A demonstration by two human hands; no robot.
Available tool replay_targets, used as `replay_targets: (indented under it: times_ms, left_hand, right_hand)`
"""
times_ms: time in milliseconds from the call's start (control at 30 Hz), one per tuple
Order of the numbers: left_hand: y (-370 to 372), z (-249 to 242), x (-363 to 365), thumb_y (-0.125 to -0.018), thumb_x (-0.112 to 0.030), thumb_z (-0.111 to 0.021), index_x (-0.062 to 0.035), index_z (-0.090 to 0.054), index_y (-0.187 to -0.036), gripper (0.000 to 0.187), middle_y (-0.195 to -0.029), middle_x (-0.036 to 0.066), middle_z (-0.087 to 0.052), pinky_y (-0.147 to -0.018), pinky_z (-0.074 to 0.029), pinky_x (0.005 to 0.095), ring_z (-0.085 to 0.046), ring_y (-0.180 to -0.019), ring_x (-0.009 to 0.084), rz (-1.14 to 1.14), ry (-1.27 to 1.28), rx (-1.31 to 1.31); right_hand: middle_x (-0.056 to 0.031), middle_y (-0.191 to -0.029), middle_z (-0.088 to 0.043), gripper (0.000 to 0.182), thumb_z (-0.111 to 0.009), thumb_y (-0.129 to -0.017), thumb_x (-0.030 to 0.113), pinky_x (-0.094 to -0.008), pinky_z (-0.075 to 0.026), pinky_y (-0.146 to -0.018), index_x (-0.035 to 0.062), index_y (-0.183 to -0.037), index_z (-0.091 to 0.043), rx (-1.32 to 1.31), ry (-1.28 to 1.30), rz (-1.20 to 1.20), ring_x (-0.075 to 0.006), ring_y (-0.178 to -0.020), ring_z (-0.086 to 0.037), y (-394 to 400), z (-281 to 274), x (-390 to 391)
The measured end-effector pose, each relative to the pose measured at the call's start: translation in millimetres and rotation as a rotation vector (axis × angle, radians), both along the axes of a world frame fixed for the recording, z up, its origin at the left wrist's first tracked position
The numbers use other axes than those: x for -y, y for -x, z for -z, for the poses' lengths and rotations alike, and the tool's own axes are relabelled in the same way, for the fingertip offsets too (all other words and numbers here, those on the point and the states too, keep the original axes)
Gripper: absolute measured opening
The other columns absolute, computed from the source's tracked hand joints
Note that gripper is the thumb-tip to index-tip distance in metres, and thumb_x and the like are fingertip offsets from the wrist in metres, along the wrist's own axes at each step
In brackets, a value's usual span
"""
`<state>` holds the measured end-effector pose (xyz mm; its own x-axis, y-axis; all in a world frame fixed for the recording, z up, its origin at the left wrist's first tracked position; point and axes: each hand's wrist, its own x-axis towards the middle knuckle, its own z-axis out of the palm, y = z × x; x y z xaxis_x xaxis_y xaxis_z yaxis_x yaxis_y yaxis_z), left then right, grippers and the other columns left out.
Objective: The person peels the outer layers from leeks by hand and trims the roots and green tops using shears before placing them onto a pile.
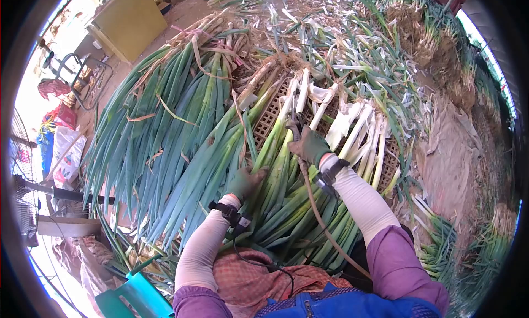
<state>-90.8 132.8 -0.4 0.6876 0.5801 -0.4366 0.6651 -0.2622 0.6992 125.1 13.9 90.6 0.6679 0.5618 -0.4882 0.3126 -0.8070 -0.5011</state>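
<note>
My gloved right hand (310,146) is closed around an air blow gun (296,126), its nozzle pointing away from me at the white stems of the large green onions (300,95). A brown hose (317,208) runs from the gun back towards my lap. My gloved left hand (246,185) is closed on the green leaves of these onions, lower down and to the left. Under the stems lies a brown lattice crate (269,120). Peeled white stems (363,128) lie on its right side. My left fingertips are partly hidden among the leaves.
A big heap of unpeeled green onions (176,109) lies left of the crate. Stripped skins (352,48) litter the ground beyond. A yellow box (128,23) stands back left, a teal plastic stool (135,299) near left. More onion bundles (441,235) lie at right.
</note>
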Motion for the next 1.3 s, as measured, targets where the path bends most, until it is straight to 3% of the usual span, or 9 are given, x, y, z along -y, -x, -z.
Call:
replay_targets:
  times_ms: [300,467,567,667,767,867,967,1067,1300]
  left_hand:
    - [3.1,-0.8,-7.6,-0.083,-0.061,-0.065,0.0107,-0.060,-0.121,0.081,-0.110,0.032,-0.066,-0.093,-0.049,0.0407,-0.065,-0.107,0.0401,0.001,0.143,0.034]
    - [4.2,-2.6,-8.4,-0.085,-0.059,-0.064,0.0061,-0.064,-0.120,0.074,-0.109,0.030,-0.067,-0.093,-0.048,0.0410,-0.066,-0.105,0.0393,0.022,0.198,0.102]
    - [4.7,2.4,-10.8,-0.086,-0.058,-0.064,0.0062,-0.060,-0.125,0.075,-0.109,0.030,-0.067,-0.094,-0.048,0.0409,-0.066,-0.105,0.0385,0.021,0.173,0.051]
    - [10.2,62.9,-11.0,-0.086,-0.051,-0.067,0.0052,-0.063,-0.120,0.066,-0.102,0.021,-0.071,-0.091,-0.049,0.0354,-0.067,-0.097,0.0287,-0.003,0.012,0.303]
    - [-0.2,-10.5,9.0,-0.086,-0.049,-0.068,0.0020,-0.062,-0.124,0.063,-0.104,0.019,-0.071,-0.089,-0.050,0.0364,-0.068,-0.095,0.0298,-0.003,0.098,0.100]
    - [-2.8,-10.4,2.3,-0.084,-0.044,-0.071,0.0023,-0.057,-0.128,0.065,-0.117,0.025,-0.066,-0.095,-0.049,0.0376,-0.066,-0.106,0.0324,0.054,0.162,0.004]
    - [-2.3,-7.7,3.1,-0.084,-0.041,-0.071,0.0017,-0.057,-0.129,0.064,-0.112,0.024,-0.068,-0.093,-0.050,0.0366,-0.067,-0.102,0.0316,0.057,0.253,0.039]
    - [-2.1,1.4,3.2,-0.086,-0.041,-0.072,0.0003,-0.064,-0.119,0.054,-0.100,0.018,-0.071,-0.082,-0.053,0.0342,-0.069,-0.088,0.0245,0.022,0.289,0.074]
    - [-20.4,2.0,39.6,-0.085,-0.037,-0.074,0.0014,-0.064,-0.119,0.052,-0.103,0.009,-0.070,-0.084,-0.051,0.0319,-0.064,-0.091,0.0169,0.375,0.505,0.056]
  right_hand:
    - [-0.0223,-0.084,-0.071,0.052,-0.066,-0.077,0.033,-0.0402,-0.057,-0.074,-0.0096,-0.106,-0.061,-0.018,0.066,0.016,-0.0312,-0.081,-0.072,-19.8,1.6,-4.7]
    - [-0.0195,-0.080,-0.071,0.043,-0.065,-0.078,0.033,-0.0399,-0.058,-0.073,-0.0069,-0.095,-0.068,0.226,0.117,-0.075,-0.0306,-0.076,-0.073,-53.8,10.1,-26.3]
    - [-0.0201,-0.084,-0.072,0.043,-0.066,-0.078,0.034,-0.0400,-0.057,-0.075,-0.0057,-0.095,-0.068,0.064,0.201,-0.026,-0.0312,-0.080,-0.073,-65.9,7.5,-33.5]
    - [-0.0205,-0.089,-0.072,0.044,-0.066,-0.079,0.034,-0.0394,-0.056,-0.080,-0.0048,-0.099,-0.069,0.041,0.253,-0.118,-0.0316,-0.086,-0.072,-57.5,-0.5,-32.9]
    - [-0.0217,-0.091,-0.071,0.056,-0.069,-0.077,0.038,-0.0409,-0.055,-0.080,-0.0094,-0.106,-0.063,0.084,0.230,-0.155,-0.0339,-0.086,-0.071,-53.7,2.3,-24.1]
    - [-0.0177,-0.096,-0.073,0.049,-0.066,-0.080,0.039,-0.0389,-0.056,-0.082,-0.0008,-0.109,-0.068,0.092,0.316,-0.184,-0.0309,-0.089,-0.072,-48.5,-3.3,-19.6]
    - [-0.0178,-0.096,-0.072,0.049,-0.064,-0.082,0.039,-0.0381,-0.055,-0.083,-0.0013,-0.109,-0.068,0.096,0.313,-0.144,-0.0294,-0.089,-0.072,-51.6,-2.4,-6.5]
    - [-0.0185,-0.095,-0.072,0.050,-0.064,-0.081,0.040,-0.0375,-0.055,-0.084,-0.0020,-0.107,-0.069,0.038,0.324,-0.182,-0.0294,-0.089,-0.072,-50.4,-2.1,1.9]
    - [-0.0197,-0.086,-0.071,0.047,-0.065,-0.079,0.042,-0.0392,-0.056,-0.080,-0.0019,-0.096,-0.069,0.127,0.149,-0.124,-0.0321,-0.083,-0.071,-31.6,-15.7,64.0]
